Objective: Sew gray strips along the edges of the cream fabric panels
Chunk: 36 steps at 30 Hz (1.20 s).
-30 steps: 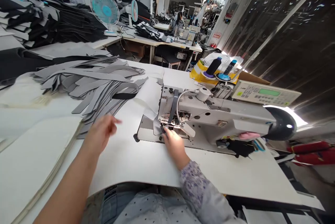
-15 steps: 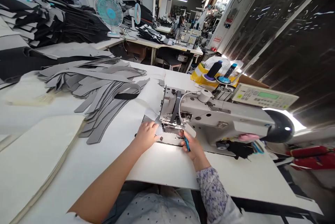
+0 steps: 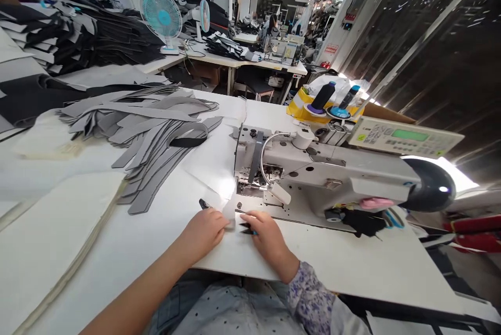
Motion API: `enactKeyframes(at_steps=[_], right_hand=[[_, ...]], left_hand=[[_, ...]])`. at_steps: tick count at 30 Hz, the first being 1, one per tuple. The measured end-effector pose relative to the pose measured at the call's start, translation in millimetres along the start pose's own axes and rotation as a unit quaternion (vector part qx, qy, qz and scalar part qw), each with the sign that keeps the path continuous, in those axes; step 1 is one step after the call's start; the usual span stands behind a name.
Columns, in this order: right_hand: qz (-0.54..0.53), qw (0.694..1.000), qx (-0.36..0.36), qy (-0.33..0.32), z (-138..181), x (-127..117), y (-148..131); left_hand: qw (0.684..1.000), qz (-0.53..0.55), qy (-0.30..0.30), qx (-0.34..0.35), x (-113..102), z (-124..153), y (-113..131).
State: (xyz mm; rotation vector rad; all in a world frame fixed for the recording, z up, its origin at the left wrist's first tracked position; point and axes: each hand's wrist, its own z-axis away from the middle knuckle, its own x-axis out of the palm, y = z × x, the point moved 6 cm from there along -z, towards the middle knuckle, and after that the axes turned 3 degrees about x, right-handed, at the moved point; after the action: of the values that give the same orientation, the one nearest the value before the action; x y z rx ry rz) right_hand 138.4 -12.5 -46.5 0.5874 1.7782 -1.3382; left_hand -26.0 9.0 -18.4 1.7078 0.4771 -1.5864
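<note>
My left hand [image 3: 203, 230] is closed on a small pale fabric piece [image 3: 229, 210] just in front of the sewing machine's needle area [image 3: 250, 181]. Close beside it, my right hand [image 3: 266, 233] grips small thread snips with a blue handle [image 3: 247, 228], the blades pointing left towards the fabric piece. Both hands rest on the white table near its front edge. The grey-white sewing machine [image 3: 332, 173] stretches to the right behind them.
A spread pile of grey cut fabric strips [image 3: 144, 126] lies at the left. Thread cones [image 3: 323, 97] and a control panel [image 3: 403, 136] stand behind the machine. A flat pale fabric stack [image 3: 50, 241] lies at the near left. Fans and other workstations fill the background.
Both hands have drawn back from under the needle towards the table's front edge, taking the small fabric piece along. The right hand has picked up snips and turned them towards the piece.
</note>
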Motion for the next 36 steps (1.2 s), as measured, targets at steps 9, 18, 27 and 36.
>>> enactKeyframes(at_steps=[9, 18, 27, 36], right_hand=[[0.134, 0.982, -0.115, -0.063, -4.0, 14.4, -29.2], [0.152, 0.978, -0.11, -0.087, 10.3, 19.3, -28.0], [0.15, 0.979, -0.101, -0.093, 18.5, 19.2, -27.1], [0.162, 0.978, -0.093, -0.097, 16.2, 18.7, -27.8]], left_hand=[[0.992, -0.074, 0.105, -0.001, -13.7, -3.3, -34.8], [0.996, -0.063, 0.065, 0.015, -3.0, -43.3, -23.7], [0.991, -0.116, 0.019, -0.066, 13.1, -52.8, -12.0], [0.99, -0.117, 0.045, -0.071, 16.7, -56.2, -13.3]])
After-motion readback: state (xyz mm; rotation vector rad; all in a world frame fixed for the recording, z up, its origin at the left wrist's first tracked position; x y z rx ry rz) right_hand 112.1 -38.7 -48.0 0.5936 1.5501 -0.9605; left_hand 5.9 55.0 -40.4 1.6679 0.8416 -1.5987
